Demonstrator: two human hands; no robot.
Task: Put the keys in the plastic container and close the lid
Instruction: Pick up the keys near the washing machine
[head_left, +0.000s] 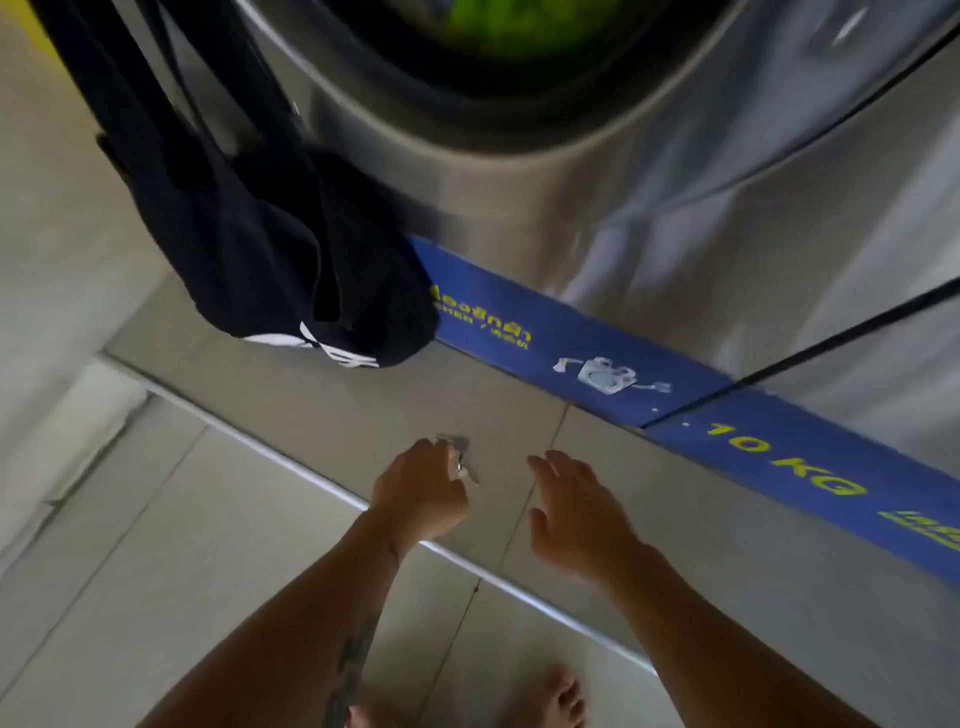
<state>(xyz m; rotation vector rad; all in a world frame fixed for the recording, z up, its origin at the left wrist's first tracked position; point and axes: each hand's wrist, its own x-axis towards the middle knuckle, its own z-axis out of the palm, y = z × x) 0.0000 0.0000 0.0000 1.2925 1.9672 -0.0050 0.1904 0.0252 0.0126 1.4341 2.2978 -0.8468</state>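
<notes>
My left hand (418, 491) is curled shut around a small bunch of metal keys (462, 465), whose silver tips stick out past the fingers. It hovers over a raised tiled step (322, 410) in front of a washing machine. My right hand (576, 506) floats a short way to the right, fingers apart and holding nothing. No plastic container shows in this view. The frame is blurred by motion.
A grey front-loading washing machine (545, 171) fills the top, with a blue strip (597, 353) along its base marked 10 KG. A dark garment (270, 244) hangs at the left over the step. A bare foot (556, 699) stands on the lower tiled floor.
</notes>
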